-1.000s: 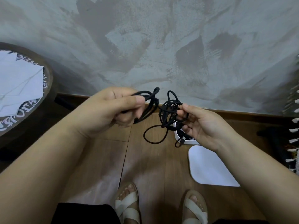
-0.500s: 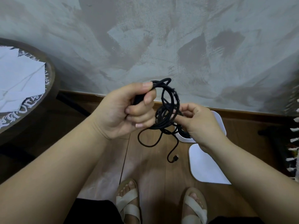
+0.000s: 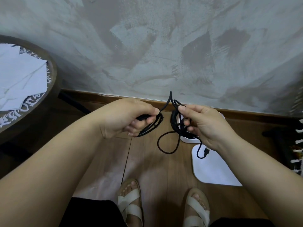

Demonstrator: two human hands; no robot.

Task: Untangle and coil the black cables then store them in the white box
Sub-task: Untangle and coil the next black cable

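Two hands hold one tangle of black cables (image 3: pixel 173 120) in the air above the wooden floor (image 3: pixel 147 164), near the wall. The left grip (image 3: pixel 124 118) is closed on a few strands, fingers curled round them and thumb pressed on top. The right grip (image 3: pixel 206 123) pinches the thicker bunch between thumb and fingers. One strand arches up between the two grips, one loop hangs below them, and one plug end (image 3: pixel 207 151) dangles under the right wrist. How many cables make up the tangle cannot be told. One white box (image 3: pixel 188 139) sits on the floor under the right grip, largely hidden, with one white lid (image 3: pixel 213 169) flat just beside it. Two sandals (image 3: pixel 129 205) show below. One round desk (image 3: pixel 50 82) at left carries white paper (image 3: pixel 19 76).
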